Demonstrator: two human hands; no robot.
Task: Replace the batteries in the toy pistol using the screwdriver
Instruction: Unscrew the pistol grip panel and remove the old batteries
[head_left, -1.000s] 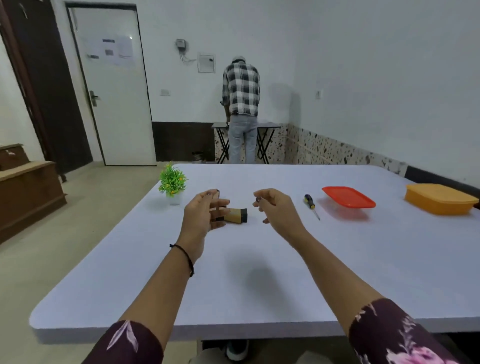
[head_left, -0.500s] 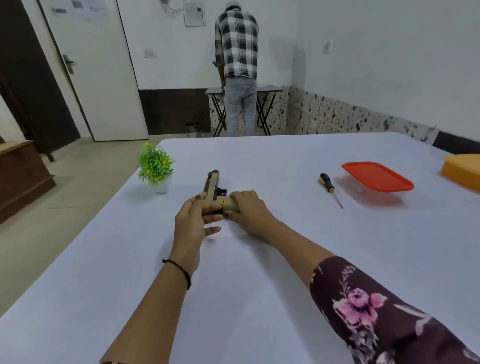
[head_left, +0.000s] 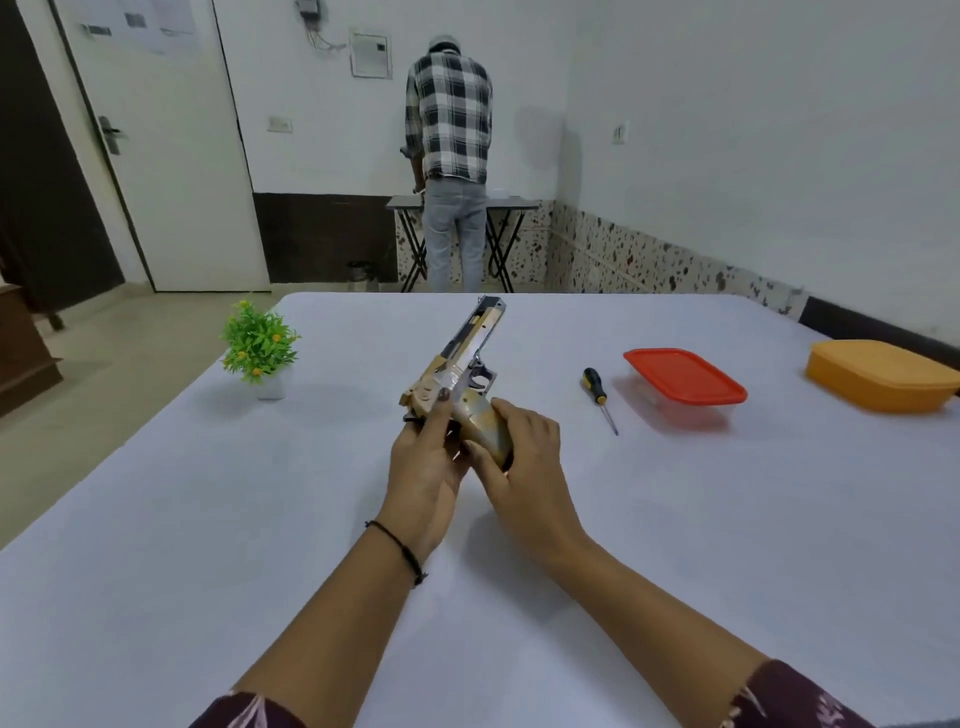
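Grip | left hand (head_left: 423, 467), right hand (head_left: 524, 462) both clasp tan-and-silver plastic toy pistol (head_left: 467, 358), frame centre; seemingly steadying it for opening | black-and-yellow screwdriver (head_left: 597, 392) untouched, centre right

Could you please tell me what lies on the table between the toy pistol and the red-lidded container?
In the head view, the screwdriver lies between the toy pistol and the red-lidded container, untouched.

Open tabletop (head_left: 208, 519) near and left; obstacles: plant (head_left: 258, 343) far left; screwdriver (head_left: 598, 392), red box (head_left: 683, 376), orange box (head_left: 883, 374) right.
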